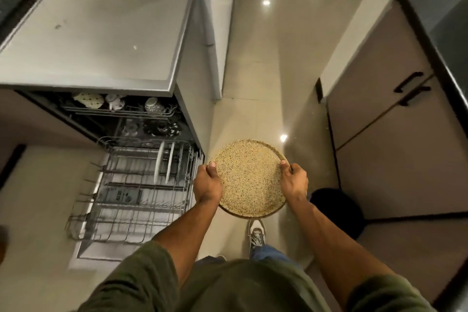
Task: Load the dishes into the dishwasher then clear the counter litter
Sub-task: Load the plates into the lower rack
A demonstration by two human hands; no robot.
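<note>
Home kitchen (open dishwasher [131, 185], cabinets [395, 139]).

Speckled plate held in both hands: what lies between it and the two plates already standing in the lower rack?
In the head view, only the lower rack's right-hand wire wall and the left hand separate the speckled plate from the standing plates.

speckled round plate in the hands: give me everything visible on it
The speckled plate is round and wide, tan to beige with fine dark flecks and a thin raised rim, likely glazed stoneware. It looks empty and is held roughly flat, face up, above the floor just right of the pulled-out lower rack. The left hand grips its left edge, thumb on the rim; the right hand grips the right edge the same way. Nothing else touches it.
</note>
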